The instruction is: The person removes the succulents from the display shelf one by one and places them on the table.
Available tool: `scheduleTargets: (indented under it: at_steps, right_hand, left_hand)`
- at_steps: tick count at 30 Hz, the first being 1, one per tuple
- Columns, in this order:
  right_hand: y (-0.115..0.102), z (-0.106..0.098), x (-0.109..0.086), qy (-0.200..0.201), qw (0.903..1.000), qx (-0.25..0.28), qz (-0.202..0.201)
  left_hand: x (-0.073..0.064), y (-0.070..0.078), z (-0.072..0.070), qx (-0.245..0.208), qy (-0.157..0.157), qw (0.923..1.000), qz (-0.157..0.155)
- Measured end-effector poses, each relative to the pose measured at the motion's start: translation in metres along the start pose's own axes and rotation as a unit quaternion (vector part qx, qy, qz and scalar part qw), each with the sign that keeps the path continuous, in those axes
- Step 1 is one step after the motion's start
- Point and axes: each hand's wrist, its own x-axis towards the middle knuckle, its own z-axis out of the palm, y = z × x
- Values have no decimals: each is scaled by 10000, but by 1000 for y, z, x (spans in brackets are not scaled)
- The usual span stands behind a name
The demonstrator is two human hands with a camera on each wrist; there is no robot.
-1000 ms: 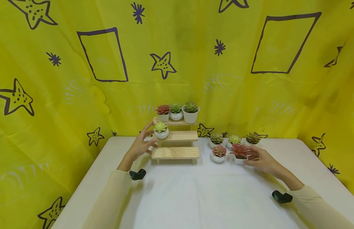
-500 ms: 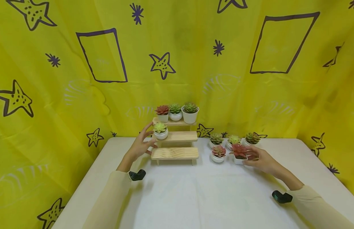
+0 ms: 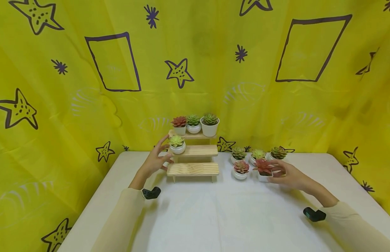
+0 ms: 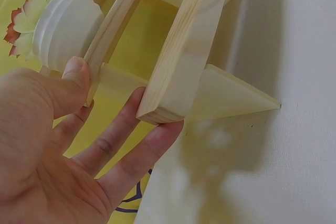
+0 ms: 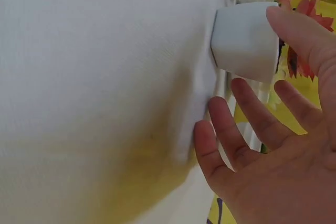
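Note:
My left hand (image 3: 153,163) is at the left end of a three-tier wooden stand (image 3: 193,169). In the left wrist view, its thumb and fairly straight fingers touch the tier ends. A pale green succulent (image 3: 176,144) in a round white pot sits at the left of the middle tier. My right hand (image 3: 291,177) is beside a red succulent (image 3: 263,168) in a square white pot (image 5: 244,40) on the table. Its thumb overlaps the pot's rim in the right wrist view, while the other fingers are spread apart from it; whether the thumb touches cannot be told.
Along the top tier stand a red succulent (image 3: 179,125), a green one (image 3: 193,123) and another in a taller pot (image 3: 209,125). Several more potted succulents, among them a pink one (image 3: 241,169), are grouped on the white table (image 3: 195,217) right of the stand. A yellow curtain (image 3: 210,42) hangs behind.
The right wrist and forearm have shifted slightly to the right, with the hand still beside the red succulent. My left hand, the stand and the pots stay put.

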Motion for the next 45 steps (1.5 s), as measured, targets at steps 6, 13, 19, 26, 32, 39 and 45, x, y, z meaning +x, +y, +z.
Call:
scheduleTargets:
  at_steps: [6,13,19,26,32,39,45]
  right_hand:
    - [-11,-15,-3,-293,9995,-77,128]
    - [-27,-30,-4,-409,9988,-237,88]
    - [-37,-37,-4,-298,9981,-510,-192]
    - [-43,-42,-2,-218,9979,-605,-105]
    - [-48,-41,0,-160,9978,-640,-103]
    - [-55,-39,5,-87,9981,-608,-57]
    - [-62,-35,12,-46,9980,-599,-175]
  left_hand:
    - [0,-1,-1,-47,-2,10000,13]
    - [0,-2,0,-91,-44,9999,51]
    - [-1,0,-1,-140,-93,9998,89]
    - [-1,-1,0,-159,-74,9998,83]
    - [-1,-1,0,-158,-72,9998,93]
    - [0,-2,0,-153,-51,9998,96]
    - [0,-2,0,-182,-48,9998,81]
